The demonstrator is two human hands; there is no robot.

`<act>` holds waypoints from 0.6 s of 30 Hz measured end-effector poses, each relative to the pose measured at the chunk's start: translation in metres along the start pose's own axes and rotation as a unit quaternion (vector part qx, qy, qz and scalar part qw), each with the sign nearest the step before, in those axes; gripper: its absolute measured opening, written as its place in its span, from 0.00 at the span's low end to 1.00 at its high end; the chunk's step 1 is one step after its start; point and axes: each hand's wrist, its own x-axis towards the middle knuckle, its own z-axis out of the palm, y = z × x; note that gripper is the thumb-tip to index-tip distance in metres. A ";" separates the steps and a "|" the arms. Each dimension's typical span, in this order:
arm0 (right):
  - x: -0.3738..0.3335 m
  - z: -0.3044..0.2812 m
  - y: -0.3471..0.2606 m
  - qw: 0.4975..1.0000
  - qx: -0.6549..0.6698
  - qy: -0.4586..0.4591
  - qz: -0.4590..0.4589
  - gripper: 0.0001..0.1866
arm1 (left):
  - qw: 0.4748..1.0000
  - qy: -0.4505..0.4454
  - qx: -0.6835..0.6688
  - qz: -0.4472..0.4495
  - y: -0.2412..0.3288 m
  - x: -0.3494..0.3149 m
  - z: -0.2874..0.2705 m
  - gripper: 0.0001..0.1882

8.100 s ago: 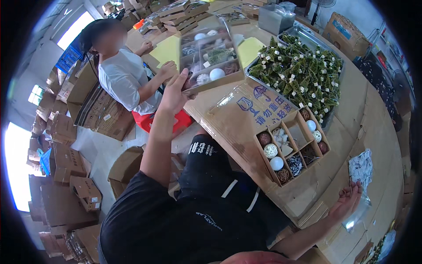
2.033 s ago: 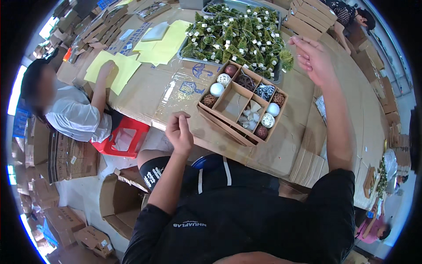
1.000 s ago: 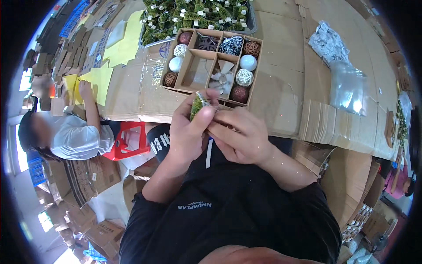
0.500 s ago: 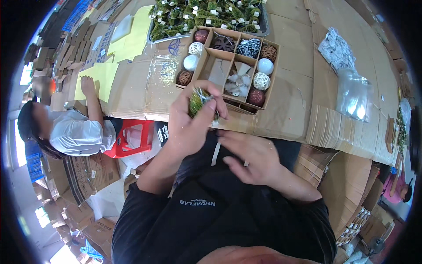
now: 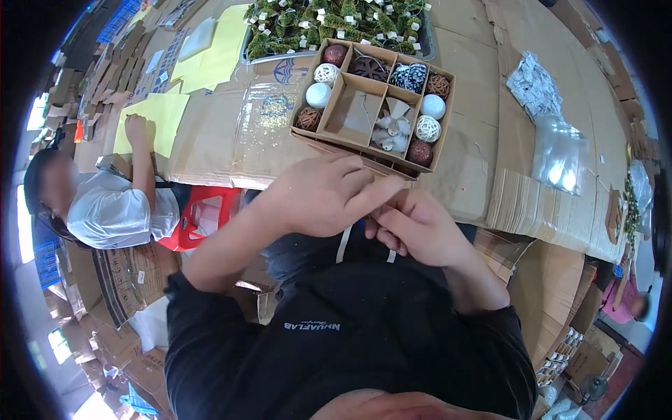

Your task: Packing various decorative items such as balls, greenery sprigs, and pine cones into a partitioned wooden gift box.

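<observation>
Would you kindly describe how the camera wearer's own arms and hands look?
Short, loose black fabric sleeves end near the elbows, leaving both forearms bare. The left hand and right hand are ungloved, and no wristwear shows.

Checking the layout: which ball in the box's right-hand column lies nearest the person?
The dark red ball, at the near end; beyond it come the woven white ball, smooth white ball and brown twig ball.

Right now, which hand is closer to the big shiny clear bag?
Right. The right hand is left of the shiny clear bag; the left hand is farther left, past the right hand.
</observation>
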 end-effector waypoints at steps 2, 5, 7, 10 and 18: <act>0.002 -0.006 -0.001 0.986 0.074 -0.100 0.109 0.16 | 0.994 -0.047 0.016 0.097 -0.009 0.004 -0.005 0.16; 0.005 0.003 0.004 0.980 0.158 -0.085 0.090 0.15 | 0.983 -0.080 0.035 0.159 -0.017 0.013 -0.015 0.15; 0.017 0.008 0.005 0.963 0.258 -0.066 0.042 0.15 | 0.988 -0.122 0.085 0.040 -0.027 0.021 -0.030 0.27; 0.032 0.014 -0.003 0.953 0.300 0.035 -0.007 0.17 | 0.986 -0.044 0.127 -0.096 -0.033 0.026 -0.045 0.44; 0.081 0.028 -0.003 0.896 0.418 0.148 -0.005 0.15 | 0.996 -0.053 -0.015 -0.072 -0.037 0.003 -0.046 0.42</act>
